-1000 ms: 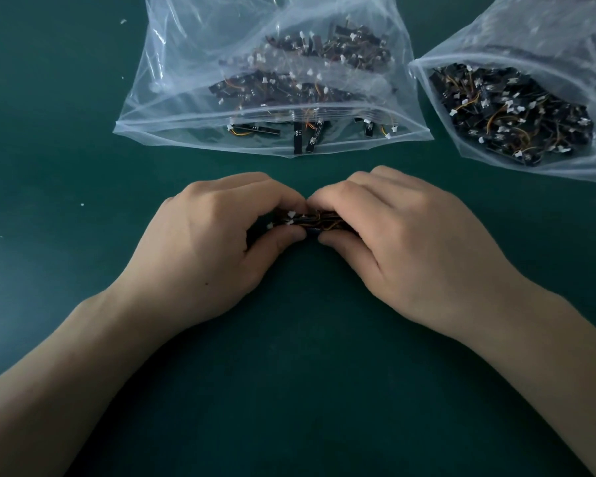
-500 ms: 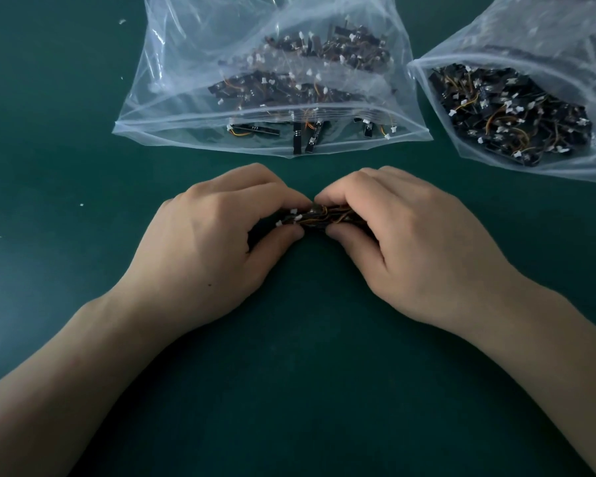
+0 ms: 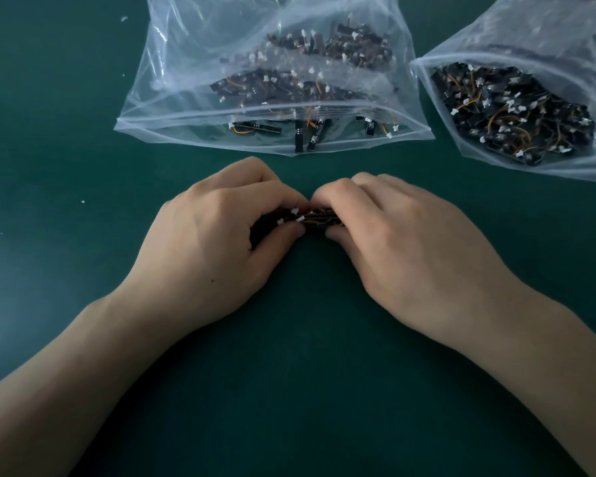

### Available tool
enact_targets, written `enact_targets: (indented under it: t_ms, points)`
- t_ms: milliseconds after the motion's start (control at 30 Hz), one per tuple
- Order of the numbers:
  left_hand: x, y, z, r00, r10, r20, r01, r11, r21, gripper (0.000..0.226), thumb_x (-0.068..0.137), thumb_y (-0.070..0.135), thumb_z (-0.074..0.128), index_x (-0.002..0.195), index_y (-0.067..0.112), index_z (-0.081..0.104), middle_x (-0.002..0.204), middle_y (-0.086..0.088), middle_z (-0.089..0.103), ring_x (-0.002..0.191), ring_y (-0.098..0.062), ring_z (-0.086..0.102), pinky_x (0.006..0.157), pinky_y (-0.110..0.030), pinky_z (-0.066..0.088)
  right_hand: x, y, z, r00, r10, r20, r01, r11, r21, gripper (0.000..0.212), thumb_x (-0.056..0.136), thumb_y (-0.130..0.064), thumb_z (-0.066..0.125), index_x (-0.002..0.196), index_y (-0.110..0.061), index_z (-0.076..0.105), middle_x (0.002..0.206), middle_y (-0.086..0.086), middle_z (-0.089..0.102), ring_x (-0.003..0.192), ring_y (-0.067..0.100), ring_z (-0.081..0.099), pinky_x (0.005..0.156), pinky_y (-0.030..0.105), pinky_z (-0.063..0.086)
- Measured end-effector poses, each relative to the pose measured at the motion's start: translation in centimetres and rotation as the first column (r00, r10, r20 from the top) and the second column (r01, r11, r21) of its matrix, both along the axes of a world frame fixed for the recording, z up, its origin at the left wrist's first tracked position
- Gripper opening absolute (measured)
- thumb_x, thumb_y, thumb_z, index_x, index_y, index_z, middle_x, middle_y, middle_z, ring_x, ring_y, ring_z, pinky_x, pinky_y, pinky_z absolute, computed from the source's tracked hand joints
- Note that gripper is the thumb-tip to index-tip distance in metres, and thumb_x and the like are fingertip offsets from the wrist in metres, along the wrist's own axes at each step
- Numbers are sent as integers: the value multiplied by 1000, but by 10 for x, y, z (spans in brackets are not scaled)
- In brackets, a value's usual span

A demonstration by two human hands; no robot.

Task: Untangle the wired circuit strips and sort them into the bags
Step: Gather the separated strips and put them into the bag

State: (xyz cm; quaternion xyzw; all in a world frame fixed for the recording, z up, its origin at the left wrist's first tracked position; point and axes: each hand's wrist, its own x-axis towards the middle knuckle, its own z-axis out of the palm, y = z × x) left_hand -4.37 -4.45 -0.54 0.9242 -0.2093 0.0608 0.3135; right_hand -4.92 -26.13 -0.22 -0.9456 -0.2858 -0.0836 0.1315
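I have both hands together mid-counter [image 3: 300, 373]. The left hand [image 3: 214, 242] and right hand [image 3: 403, 249] are curled, each pinching one end of a small bundle of wired circuit strips [image 3: 312, 218]. A clear bag of strips [image 3: 186, 80] lies just beyond my knuckles. A second bag [image 3: 530, 36] sits at the far right corner. Green counter shows toward the left and near edges.

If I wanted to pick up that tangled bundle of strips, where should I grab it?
Probably by its two ends, one hand from each side: the bundle lies crosswise, long and thin, and the left hand and right hand pinch it there.
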Motion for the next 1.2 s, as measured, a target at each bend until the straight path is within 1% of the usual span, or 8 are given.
enact_targets:
  t_ms: [133, 233, 467, 667, 833, 1067, 1133, 1200]
  points:
    - [0, -1, 2, 1000, 2, 18, -2, 999, 42, 29, 93, 40, 63, 121, 37, 71, 113, 18, 62, 88, -13, 63, 70, -43, 55, 2, -3, 1, 992, 2, -129, 20, 985, 169, 25, 100, -23, 52, 122, -14, 61, 104, -2, 67, 92, 24, 61, 74, 45, 51]
    - [0, -1, 2, 1000, -17, 14, 16, 998, 60, 28, 95, 41, 62, 121, 37, 72, 110, 17, 62, 85, -14, 62, 68, -43, 55, 3, -5, 2, 979, 17, -201, 29, 974, 224, 29, 99, -25, 51, 124, -15, 61, 110, -5, 68, 98, 21, 61, 80, 44, 51]
    - [-1, -3, 2, 1000, 11, 14, -11, 998, 66, 23, 96, 41, 60, 110, 31, 76, 94, 13, 63, 78, -21, 61, 64, -45, 53, 4, -6, 1, 985, 39, -166, -9, 984, 178, 28, 101, -22, 55, 125, -12, 63, 108, 0, 66, 98, 26, 62, 82, 48, 52]
    - [-1, -5, 2, 999, 38, 24, -40, 995, 88, 23, 98, 39, 56, 108, 31, 75, 94, 13, 63, 78, -24, 61, 64, -45, 54, 3, -4, 4, 995, 47, -90, -45, 999, 29, 38, 101, -39, 53, 129, -14, 63, 103, 0, 61, 90, 25, 59, 74, 42, 50]
    - [-1, -5, 2, 999, 40, 27, -42, 995, 89, 22, 98, 39, 56, 107, 30, 74, 93, 15, 61, 78, -22, 60, 62, -44, 53, 2, -1, 5, 998, 24, -61, -26, 999, -19, 35, 101, -34, 54, 127, -14, 64, 100, 0, 63, 88, 25, 59, 68, 41, 49]
    - [-1, -5, 4, 1000, 25, 18, -27, 996, 83, 19, 97, 40, 57, 105, 30, 73, 91, 16, 60, 75, -19, 57, 61, -42, 52, 4, -3, 3, 993, 29, -112, -25, 999, 37, 31, 102, -27, 49, 125, -13, 63, 98, 0, 64, 87, 27, 60, 74, 45, 49]
    - [-2, -5, 5, 1000, 22, 10, -22, 996, 85, 17, 93, 37, 59, 104, 32, 71, 90, 15, 60, 74, -18, 57, 61, -41, 51, 4, -4, 2, 992, 31, -120, -25, 998, 58, 28, 101, -23, 51, 124, -13, 64, 98, -1, 64, 86, 25, 59, 74, 43, 49]
    - [-4, -5, 7, 1000, 3, -12, -2, 995, 101, 24, 85, 36, 56, 106, 34, 68, 91, 14, 59, 76, -17, 56, 63, -40, 51, 5, -5, 1, 990, 32, -135, -23, 998, 66, 26, 101, -21, 52, 124, -13, 63, 99, -1, 63, 88, 26, 58, 75, 45, 48]
